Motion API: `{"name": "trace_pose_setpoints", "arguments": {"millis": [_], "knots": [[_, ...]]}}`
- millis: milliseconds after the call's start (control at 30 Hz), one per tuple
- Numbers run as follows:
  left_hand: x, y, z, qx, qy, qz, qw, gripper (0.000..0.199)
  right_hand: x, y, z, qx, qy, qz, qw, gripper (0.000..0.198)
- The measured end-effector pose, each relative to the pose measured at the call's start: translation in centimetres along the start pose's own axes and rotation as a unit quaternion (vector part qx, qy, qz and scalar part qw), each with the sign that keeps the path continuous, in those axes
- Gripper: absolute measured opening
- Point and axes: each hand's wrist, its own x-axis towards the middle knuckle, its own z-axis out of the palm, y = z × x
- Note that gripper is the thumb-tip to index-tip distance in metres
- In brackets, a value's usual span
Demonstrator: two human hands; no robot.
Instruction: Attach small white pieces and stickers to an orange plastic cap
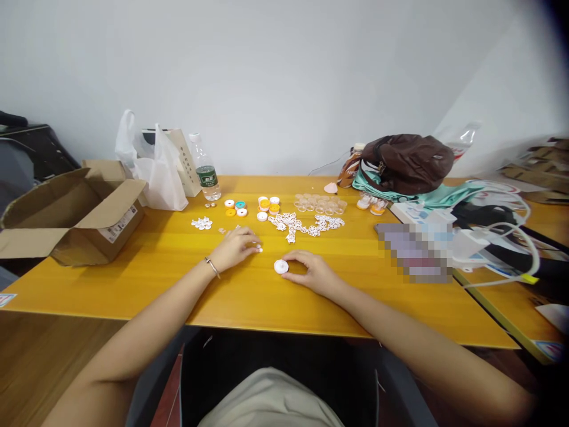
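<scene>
My right hand (309, 271) grips a white round disc-shaped part (281, 267) between thumb and fingers, close above or on the table. To its left, my left hand (237, 248) has its fingers bent together over a small white piece (260, 249), whose shape is too small to make out. Beyond the hands lie many white openwork pieces (306, 226) in a loose spread. Orange, white and teal round caps (240, 204) sit in groups behind my left hand. Small white parts (201, 223) form a cluster farther left, and clear round cups (320, 204) stand at the back.
On the left are an open cardboard box (111, 219), a white plastic bag (157, 178) and a water bottle (207, 172). A brown bag (406, 160), a phone-like blurred slab (415, 252), and a power strip with cables (466, 244) occupy the right.
</scene>
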Motion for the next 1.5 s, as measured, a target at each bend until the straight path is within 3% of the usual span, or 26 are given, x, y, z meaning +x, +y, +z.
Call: {"name": "trace_pose_setpoints", "arguments": {"millis": [133, 333, 600, 733, 1067, 1333, 1500], "knots": [[0.2, -0.3, 0.7, 0.004, -0.012, 0.018, 1.0, 0.019, 0.2, -0.2, -0.1, -0.033, -0.001, 0.0, 0.999, 0.033], [0.2, 0.6, 0.6, 0.062, -0.021, 0.038, 0.997, 0.022, 0.3, -0.3, 0.0, -0.029, -0.018, 0.0, 0.999, 0.025], [0.0, 1.3, 0.6, 0.194, -0.028, 0.155, 0.968, 0.027, 0.4, -0.4, 0.0, -0.035, -0.012, -0.003, 0.999, 0.024], [0.0, 1.4, 0.8, 0.23, -0.044, 0.179, 0.956, 0.027, 0.3, -0.1, 0.1, -0.034, -0.019, 0.001, 0.999, 0.025], [-0.6, 3.2, 1.0, 0.093, -0.007, 0.209, 0.974, 0.021, 0.3, -0.1, 0.1, -0.037, -0.02, -0.008, 0.999, 0.025], [-0.6, 3.7, 1.3, 0.185, -0.036, 0.266, 0.945, 0.023, 0.2, 0.2, 0.3, -0.045, -0.018, -0.01, 0.999, 0.026], [-0.9, 3.7, 1.0, 0.193, -0.04, 0.277, 0.94, 0.02, 0.1, 0.4, 0.4, -0.039, -0.014, -0.013, 0.999, 0.026]]}}
